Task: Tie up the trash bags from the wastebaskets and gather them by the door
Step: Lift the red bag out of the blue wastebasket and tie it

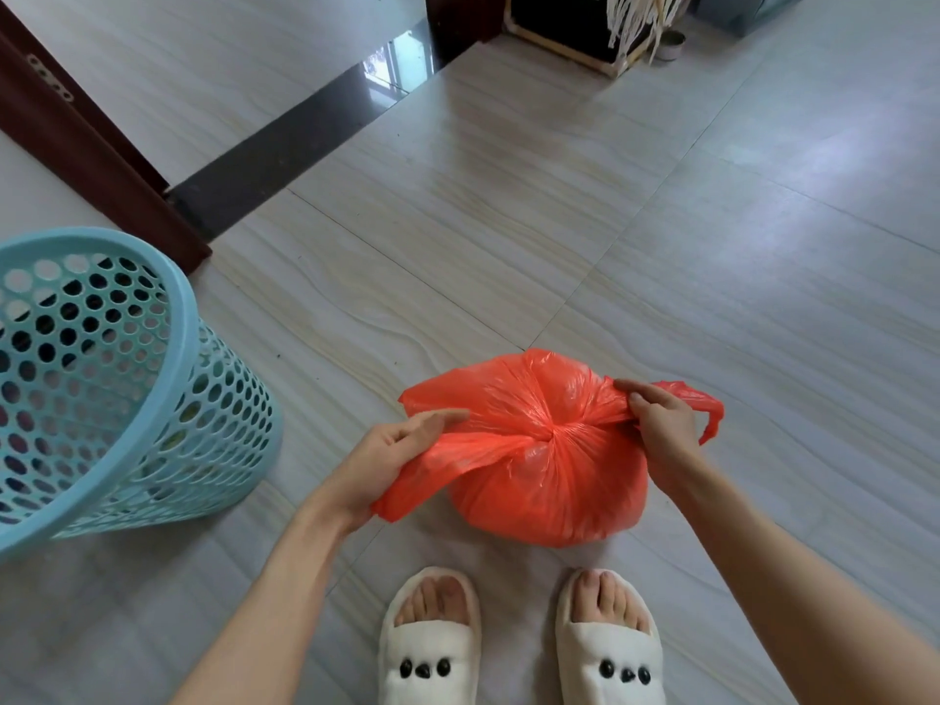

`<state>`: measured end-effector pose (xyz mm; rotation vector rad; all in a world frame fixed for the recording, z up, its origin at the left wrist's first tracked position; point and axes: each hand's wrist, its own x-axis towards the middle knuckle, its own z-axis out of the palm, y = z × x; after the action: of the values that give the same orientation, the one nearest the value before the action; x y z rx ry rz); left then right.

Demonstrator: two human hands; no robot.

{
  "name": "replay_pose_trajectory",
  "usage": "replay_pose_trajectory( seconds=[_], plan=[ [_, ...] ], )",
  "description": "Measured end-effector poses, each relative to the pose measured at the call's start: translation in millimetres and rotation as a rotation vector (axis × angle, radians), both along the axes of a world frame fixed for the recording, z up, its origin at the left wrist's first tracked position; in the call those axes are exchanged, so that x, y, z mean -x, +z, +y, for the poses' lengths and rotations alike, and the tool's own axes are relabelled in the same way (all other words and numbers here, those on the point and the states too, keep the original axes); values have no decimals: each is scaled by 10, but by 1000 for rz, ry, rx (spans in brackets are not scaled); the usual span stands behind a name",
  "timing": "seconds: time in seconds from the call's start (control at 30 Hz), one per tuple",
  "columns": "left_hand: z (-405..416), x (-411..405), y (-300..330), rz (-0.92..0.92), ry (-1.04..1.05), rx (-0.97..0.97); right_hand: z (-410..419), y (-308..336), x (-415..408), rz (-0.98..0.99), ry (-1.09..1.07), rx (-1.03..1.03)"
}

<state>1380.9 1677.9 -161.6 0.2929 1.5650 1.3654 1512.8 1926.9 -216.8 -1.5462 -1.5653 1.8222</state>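
Note:
A full red-orange trash bag [549,491] sits on the tiled floor just in front of my feet. Its two handles cross in a tight twist at the top centre. My left hand [386,455] grips the left handle, pulled out to the left. The right handle is pinched in my right hand [656,424] and drawn out to the right, its loop sticking out past my fingers. A light blue perforated wastebasket [117,389] stands on the floor to the left, with no bag lining it.
A dark red door frame [96,160] and a black threshold strip [305,129] run across the upper left. A wooden-framed piece of furniture [575,28] with hanging cream strips stands at the top. My white slippers [519,648] are below the bag.

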Motion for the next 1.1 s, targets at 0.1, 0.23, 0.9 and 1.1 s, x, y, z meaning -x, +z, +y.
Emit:
replay_pose_trajectory(
  seconds=[0.1, 0.23, 0.9, 1.1],
  plan=[
    [392, -38, 157, -80, -36, -140, -25, 42, -34, 43, 69, -13],
    [1013, -89, 196, -217, 6, -266, -71, 91, -47, 73, 155, -23],
    [1622, -409, -337, 643, -16, 301, 484, 651, -61, 278, -272, 69],
    [1455, -291, -250, 75, 119, 114, 332, 378, 138, 202, 174, 201]
  ],
)
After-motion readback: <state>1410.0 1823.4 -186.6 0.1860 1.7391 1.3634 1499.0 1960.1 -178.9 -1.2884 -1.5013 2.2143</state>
